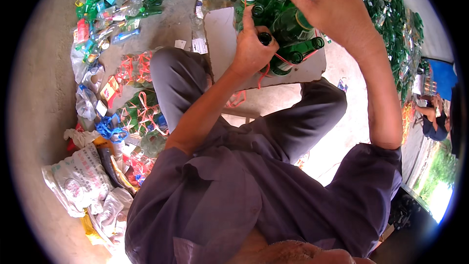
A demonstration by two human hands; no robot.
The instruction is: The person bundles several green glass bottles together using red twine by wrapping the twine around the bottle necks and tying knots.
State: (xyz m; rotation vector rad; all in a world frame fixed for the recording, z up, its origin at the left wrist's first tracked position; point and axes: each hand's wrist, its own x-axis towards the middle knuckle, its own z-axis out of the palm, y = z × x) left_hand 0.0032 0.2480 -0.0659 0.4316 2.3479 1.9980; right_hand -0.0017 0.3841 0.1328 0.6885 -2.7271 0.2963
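Observation:
A cluster of green glass bottles [289,25] stands on a worn white board [223,44] in front of me, with red plastic twine [281,58] running round some necks. My left hand [254,46] is closed round the neck of one bottle at the near left side, its index finger stretched up towards the twine by a white-labelled neck. At the far right of the cluster is my right hand [318,2], thumb and forefinger pinched together beside another white-labelled neck. Whether anything thin lies between those fingertips cannot be told.
Loose bottles [121,11] lie on the floor at the left, and a large heap of green bottles [395,40] at the right. Twine-tied bottle bundles [141,112] stand beside my left knee, near plastic sacks [82,179]. Another person [434,117] sits at the far right.

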